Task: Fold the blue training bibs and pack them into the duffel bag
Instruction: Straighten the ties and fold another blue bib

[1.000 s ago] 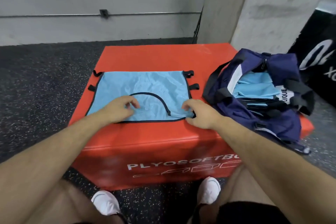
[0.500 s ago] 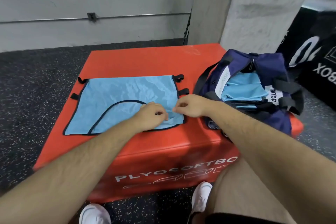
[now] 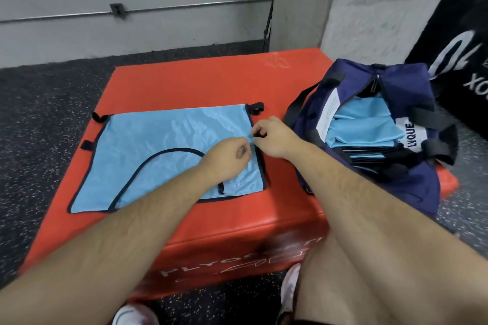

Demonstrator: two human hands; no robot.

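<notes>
1. Bib [image 3: 171, 145] lies flat on the red box [image 3: 198, 82]; left hand [image 3: 232, 152] and right hand [image 3: 272, 137] pinch its right edge with curled fingers, close together.
2. Thin fabric may slide or bunch when lifted, skewing the fold.
3. Loose strap tabs may snag; the open duffel bag [image 3: 356, 82] sits just beside.

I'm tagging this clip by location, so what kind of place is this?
Probably a gym or training room: the light blue mesh training bib lies on a red padded plyometric box, the floor is black speckled rubber, and a black printed box stands at right.
</notes>
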